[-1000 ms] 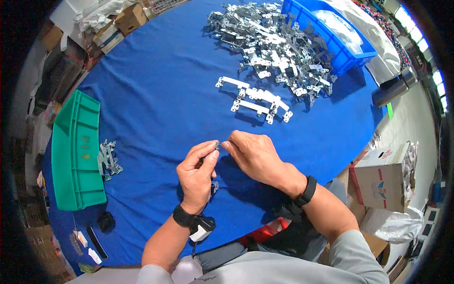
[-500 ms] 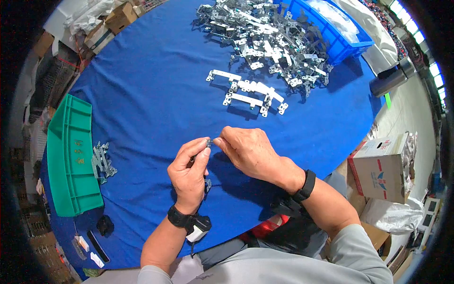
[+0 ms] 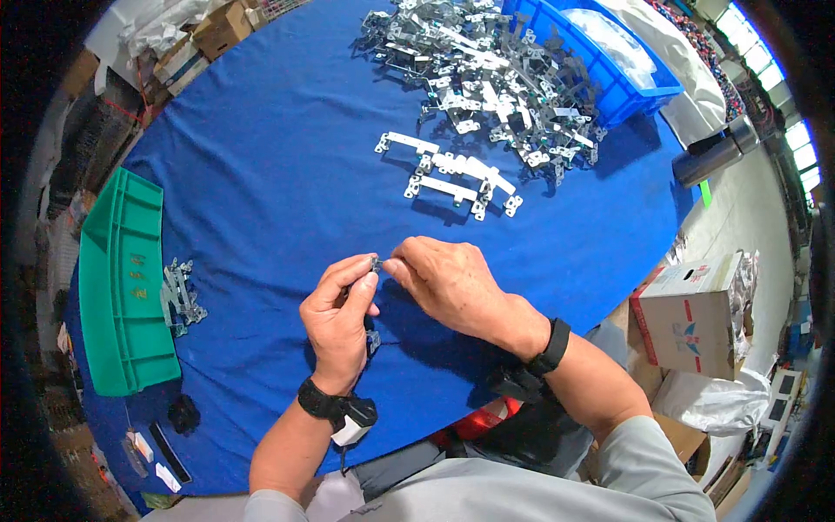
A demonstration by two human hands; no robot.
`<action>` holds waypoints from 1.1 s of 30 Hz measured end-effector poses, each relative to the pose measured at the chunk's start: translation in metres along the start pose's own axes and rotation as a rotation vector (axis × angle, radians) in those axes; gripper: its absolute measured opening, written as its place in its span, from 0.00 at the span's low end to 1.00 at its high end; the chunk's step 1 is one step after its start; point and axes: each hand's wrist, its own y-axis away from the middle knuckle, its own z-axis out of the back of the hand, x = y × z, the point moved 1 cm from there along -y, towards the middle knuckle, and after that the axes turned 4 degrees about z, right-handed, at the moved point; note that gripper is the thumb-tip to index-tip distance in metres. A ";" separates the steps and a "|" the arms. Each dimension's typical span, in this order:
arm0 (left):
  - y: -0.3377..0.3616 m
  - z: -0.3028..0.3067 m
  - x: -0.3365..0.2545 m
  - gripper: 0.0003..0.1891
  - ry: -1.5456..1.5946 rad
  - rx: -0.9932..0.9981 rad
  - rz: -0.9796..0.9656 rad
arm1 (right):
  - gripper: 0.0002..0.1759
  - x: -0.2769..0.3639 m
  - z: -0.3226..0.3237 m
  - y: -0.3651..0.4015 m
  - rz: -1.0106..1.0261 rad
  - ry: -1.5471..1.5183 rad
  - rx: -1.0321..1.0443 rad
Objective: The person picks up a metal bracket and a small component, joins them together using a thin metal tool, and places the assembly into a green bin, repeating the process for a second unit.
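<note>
Over the blue cloth, my left hand (image 3: 341, 317) pinches a small metal bracket (image 3: 375, 264) between thumb and forefinger; one end of it shows below the palm. My right hand (image 3: 452, 283) is closed at the bracket's upper end, thumb and forefinger pressed together; whatever they hold is too small to name. Beyond both hands lie several white metal brackets (image 3: 448, 185) in a loose group. A large heap of similar brackets (image 3: 487, 74) is behind them.
A green tray (image 3: 126, 287) stands at the left with a small pile of brackets (image 3: 181, 297) beside it. At the back right are a blue crate (image 3: 622, 100) and a metal flask (image 3: 718, 152). A cardboard box (image 3: 691, 317) sits right of the table. Small tools lie front left.
The whole view has shifted slightly, so things appear a little further left. Both hands keep nearly the same pose around the bracket.
</note>
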 end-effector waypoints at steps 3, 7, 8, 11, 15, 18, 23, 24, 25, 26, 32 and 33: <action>0.000 -0.001 0.001 0.09 0.009 0.006 -0.027 | 0.12 0.000 0.001 -0.001 0.019 -0.053 -0.059; 0.001 -0.002 0.000 0.09 0.001 -0.007 -0.007 | 0.11 -0.004 0.001 0.001 0.014 0.091 0.059; 0.001 -0.002 -0.001 0.09 0.002 -0.006 -0.003 | 0.11 -0.003 0.000 0.001 0.013 0.091 0.060; 0.001 -0.003 -0.002 0.09 0.007 -0.009 0.010 | 0.10 -0.001 0.000 0.001 0.013 0.026 0.005; 0.000 -0.003 -0.002 0.10 0.007 -0.011 0.028 | 0.12 -0.002 -0.001 -0.001 0.059 0.003 -0.050; -0.001 -0.002 -0.001 0.10 0.014 0.008 0.023 | 0.12 -0.003 -0.001 0.001 0.039 0.071 0.007; 0.000 -0.002 -0.001 0.10 0.026 -0.006 0.024 | 0.11 -0.002 -0.002 0.001 0.002 0.076 0.012; 0.000 -0.002 -0.001 0.10 0.038 -0.012 0.023 | 0.10 0.001 0.001 -0.001 0.002 0.046 -0.008; 0.000 -0.001 0.000 0.10 0.037 -0.014 0.023 | 0.09 0.003 0.003 -0.002 0.001 0.015 -0.029; -0.001 0.000 0.001 0.10 0.040 0.005 0.023 | 0.09 0.003 0.002 -0.002 0.001 0.014 -0.029; 0.000 0.000 -0.001 0.10 0.021 0.028 0.014 | 0.09 -0.001 -0.001 0.000 0.010 0.076 0.029; 0.000 0.000 -0.001 0.10 0.016 0.021 0.014 | 0.09 0.002 0.000 -0.002 0.021 0.034 -0.032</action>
